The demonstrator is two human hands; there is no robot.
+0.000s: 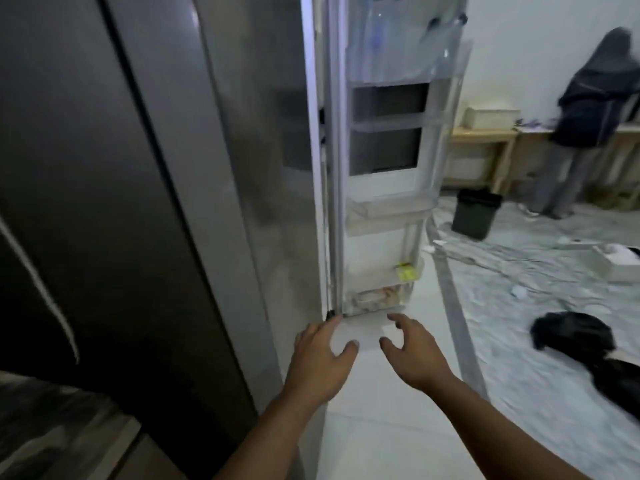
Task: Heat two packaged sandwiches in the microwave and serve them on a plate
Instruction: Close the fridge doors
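Note:
A tall steel fridge (156,168) fills the left of the head view. Its right door (381,150) stands almost edge-on, showing clear door shelves. The lowest door bin (374,299) holds pale wrapped packages, too blurred to name. A small yellow pack (406,271) sits on the shelf above. My left hand (322,362) reaches out near the door's bottom corner, fingers spread, holding nothing. My right hand (412,351) is beside it, just below the lowest bin, fingers apart and empty. No microwave or plate is in view.
White tiled floor (381,427) lies under my arms. A grey sheet (536,271) covers the floor at right, with a black-and-white bundle (588,351), a dark bin (476,213) and a white box (616,261). A person (588,116) stands at wooden benches (485,147) far right.

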